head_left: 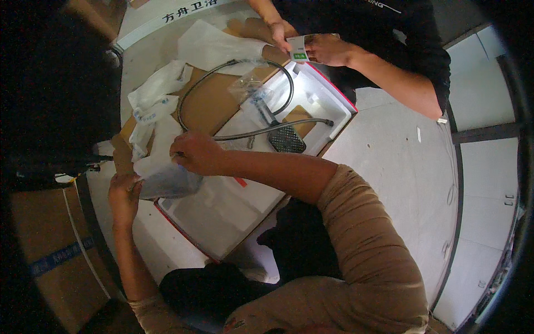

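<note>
My left hand [124, 192] pinches one side of a clear plastic bag [171, 182] with something greyish inside that I cannot make out. At the bag's upper edge, my right hand [196, 153] is closed on the plastic, its fingertips partly hidden. The bag hangs over the left corner of an open carton [222, 214] with a white inside and red edges. A dark metal shower hose [239, 136] loops across the carton, just beyond my right hand. Inside the carton lies a dark shower head [287, 139], its handle partly covered by clear plastic.
Across the carton, another person's hands [328, 50] hold a small printed card [298, 49]. Crumpled white wrapping [158, 89] and brown cardboard [208, 103] lie at the left and far side. A brown carton [55, 250] stands at the lower left. White cabinets [484, 222] line the right.
</note>
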Demonstrator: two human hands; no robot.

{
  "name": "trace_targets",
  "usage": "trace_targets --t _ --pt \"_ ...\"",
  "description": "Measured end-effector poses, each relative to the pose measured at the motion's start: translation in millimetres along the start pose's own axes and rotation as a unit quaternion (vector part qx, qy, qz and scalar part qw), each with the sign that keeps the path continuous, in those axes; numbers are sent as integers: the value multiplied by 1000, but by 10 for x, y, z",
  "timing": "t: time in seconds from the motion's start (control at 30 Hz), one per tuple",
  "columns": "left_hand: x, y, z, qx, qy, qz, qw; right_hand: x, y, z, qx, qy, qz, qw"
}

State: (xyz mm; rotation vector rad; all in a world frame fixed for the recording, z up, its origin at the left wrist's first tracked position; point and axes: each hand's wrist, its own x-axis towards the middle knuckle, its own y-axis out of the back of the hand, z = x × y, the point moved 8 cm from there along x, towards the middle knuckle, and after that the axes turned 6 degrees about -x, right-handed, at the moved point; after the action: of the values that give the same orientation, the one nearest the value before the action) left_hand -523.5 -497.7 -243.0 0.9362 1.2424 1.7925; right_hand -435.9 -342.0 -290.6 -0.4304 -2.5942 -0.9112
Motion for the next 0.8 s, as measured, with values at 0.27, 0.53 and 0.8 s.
trace_targets --t 0.27,0.53,0.8 --pt "-18 12 -37 -32 75 -1 997 -5 6 -17 -27 -6 -14 1000" --pt "-220 58 -507 -157 158 16 975 6 -23 59 -50 -44 -29 997" --pt "-246 79 -536 -214 196 17 957 -18 -15 64 -53 -36 -5 998"
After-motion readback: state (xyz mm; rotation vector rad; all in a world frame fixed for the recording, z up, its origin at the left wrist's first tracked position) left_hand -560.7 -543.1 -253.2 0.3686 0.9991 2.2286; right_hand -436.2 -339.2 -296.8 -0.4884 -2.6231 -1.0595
